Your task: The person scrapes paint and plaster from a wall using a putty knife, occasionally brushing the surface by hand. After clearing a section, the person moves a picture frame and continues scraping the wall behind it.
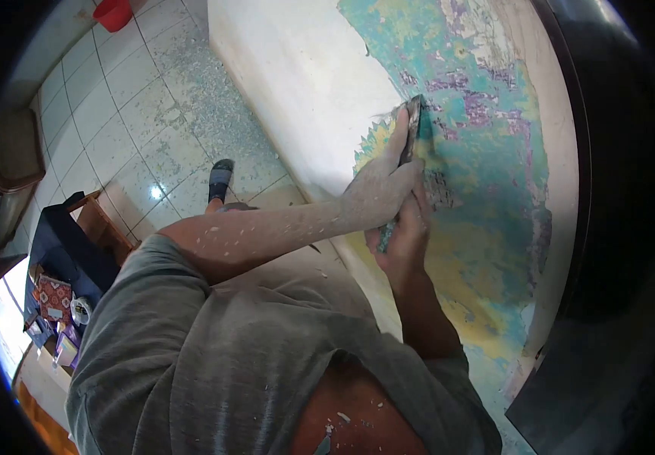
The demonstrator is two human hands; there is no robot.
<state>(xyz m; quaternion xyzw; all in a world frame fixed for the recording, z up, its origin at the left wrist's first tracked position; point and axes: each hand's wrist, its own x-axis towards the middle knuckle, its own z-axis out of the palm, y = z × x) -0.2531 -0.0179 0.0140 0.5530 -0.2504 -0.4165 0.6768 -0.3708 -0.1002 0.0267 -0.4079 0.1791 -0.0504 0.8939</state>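
My left hand, dusted with pale powder, grips a scraper, its index finger stretched along the blade. Lower down, my right hand is closed round the scraper's handle, right against the left hand. The dark blade tip rests at or very near the wall, where patchy teal, yellow and purple layers show. To the left, a smooth white coat ends in a ragged edge beside the blade. Part of the handle is hidden by my fingers.
Paint flakes litter the tiled floor. A red bucket stands at the far left. Behind my left shoulder is a dark cabinet with assorted items. A dark panel borders the wall at right. My foot wears a dark sandal.
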